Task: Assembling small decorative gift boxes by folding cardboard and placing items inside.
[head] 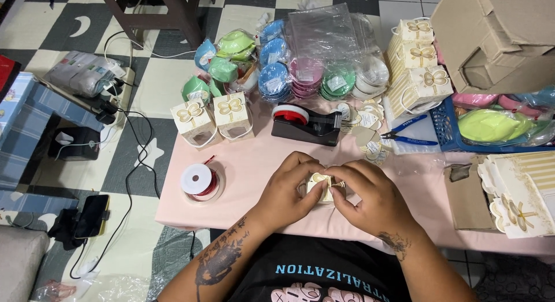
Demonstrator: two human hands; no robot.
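Pink tabletop [254, 163], low, with your forearms coming in over its near edge. Your left hand [287, 193] has a tattooed forearm angled in from the lower left, wrist bent, fingers curled round the left side of a small cream gift box [319, 185] with a gold bow print. Your right hand [370, 198] comes from the lower right, knuckles up, thumb and forefinger pinched at a bit of gold trim on the box's right face. Both hands are closed on the box, which sits between them just above the pink tabletop, near its front edge and a little right of centre. Whether the box rests on the surface or is lifted, I cannot tell.

Left of the box, near the left edge: a spool of red ribbon [199, 181] lying flat. Beyond the box, toward the middle: a black tape dispenser [306, 124] with a red-and-white roll. Right of the dispenser: loose round paper tags [370, 143], then blue-handled pliers [407, 134] lying beside a blue basket [448, 128].

Further back and left of the dispenser: two finished bow-print boxes [213, 120] side by side. Behind the dispenser: bagged stacks of coloured round pieces [306, 76], blue, pink, green, white. Back right: a stack of three more bow-print boxes [417, 65] against a brown carton [497, 36].
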